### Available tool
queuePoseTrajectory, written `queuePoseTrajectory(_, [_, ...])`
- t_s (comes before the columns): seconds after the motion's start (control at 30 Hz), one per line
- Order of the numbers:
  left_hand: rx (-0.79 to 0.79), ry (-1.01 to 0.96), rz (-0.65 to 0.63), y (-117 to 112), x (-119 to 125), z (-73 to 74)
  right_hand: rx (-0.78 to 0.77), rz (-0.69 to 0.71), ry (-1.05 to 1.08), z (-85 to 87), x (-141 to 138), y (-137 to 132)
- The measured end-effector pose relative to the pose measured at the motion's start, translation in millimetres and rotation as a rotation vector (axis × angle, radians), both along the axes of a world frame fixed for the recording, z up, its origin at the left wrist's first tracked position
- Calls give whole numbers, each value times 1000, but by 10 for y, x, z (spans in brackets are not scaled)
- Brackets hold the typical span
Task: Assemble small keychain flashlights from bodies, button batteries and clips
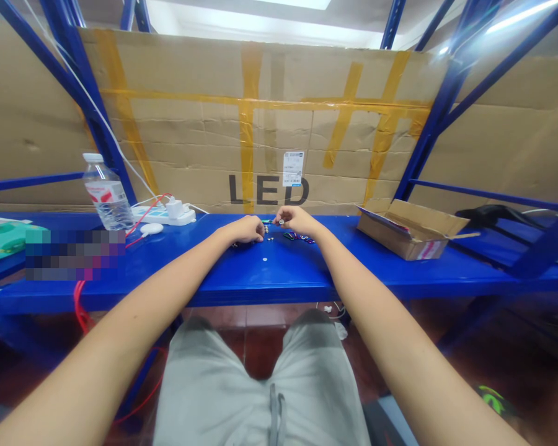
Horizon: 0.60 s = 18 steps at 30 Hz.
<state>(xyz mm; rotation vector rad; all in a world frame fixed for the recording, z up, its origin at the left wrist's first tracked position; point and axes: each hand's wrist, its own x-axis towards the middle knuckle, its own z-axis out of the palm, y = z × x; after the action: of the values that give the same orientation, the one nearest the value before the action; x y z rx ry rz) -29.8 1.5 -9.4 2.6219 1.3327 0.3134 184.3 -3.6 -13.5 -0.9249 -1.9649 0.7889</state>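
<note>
Right fingers (286, 212) pinch round piece (281, 222); carton (385, 234) open.

Taped cardboard panel (190, 148) behind blue table (297, 272); blue post (430, 139); reddish floor (260, 347); bright tube light (523, 15).

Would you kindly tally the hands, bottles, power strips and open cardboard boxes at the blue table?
Hands: 2 (left hand, right hand)
Bottle: 1
Power strip: 1
Open cardboard box: 1
Total: 5
</note>
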Motion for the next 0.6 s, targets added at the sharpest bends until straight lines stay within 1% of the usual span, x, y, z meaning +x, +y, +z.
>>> queuePoseTrajectory(0.2, [-15, -24, 43, -2, -28, 24, -5, -16, -35, -3, -9, 9])
queuePoseTrajectory(0.3, [14, -119, 65, -55, -4, 46, 6, -26, -48, 0, -10, -3])
queuePoseTrajectory(0.37, [87, -261, 29, -98, 31, 62, 16, -45, -54, 2, -9, -13])
queuePoseTrajectory(0.47, [191, -478, -81, -175, 102, 90, 13, -82, -52, 2, -11, -22])
queuePoseTrajectory(0.53, [254, -528, -142, -228, 148, 106, 11, -88, -49, 2, -15, -24])
queuePoseTrajectory(0.6, [335, -513, -185, -268, 182, 115, 17, -76, -57, 3, -22, -29])
